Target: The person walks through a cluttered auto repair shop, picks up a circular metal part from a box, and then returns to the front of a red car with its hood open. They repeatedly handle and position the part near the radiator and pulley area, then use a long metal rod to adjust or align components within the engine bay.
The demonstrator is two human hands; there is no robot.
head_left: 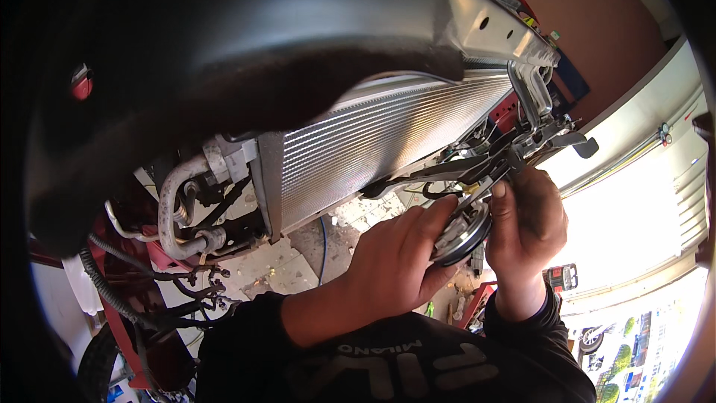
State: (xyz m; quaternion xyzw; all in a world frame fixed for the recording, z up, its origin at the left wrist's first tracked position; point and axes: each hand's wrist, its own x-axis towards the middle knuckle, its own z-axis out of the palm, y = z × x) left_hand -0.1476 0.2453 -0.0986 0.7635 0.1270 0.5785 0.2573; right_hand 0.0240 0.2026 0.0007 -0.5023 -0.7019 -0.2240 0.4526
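Note:
My left hand (395,257) is closed around a round, disc-shaped car horn (464,235) with a silver body and a dark rim. A narrow metal bracket (481,188) rises from the horn toward a dark support bar (477,167) of the car's front end. My right hand (526,216) is closed at the bracket's upper end, thumb toward me. Its fingertips are partly hidden behind the bracket and bar, so anything small between them cannot be made out.
A finned radiator or condenser (380,149) stands beyond my hands. A black fender (261,22) overhangs it. At the left are a bent metal pipe (171,205) and loose wiring (198,295). A blue hose (324,250) lies on the floor; a red-and-black case (563,277) is at the right.

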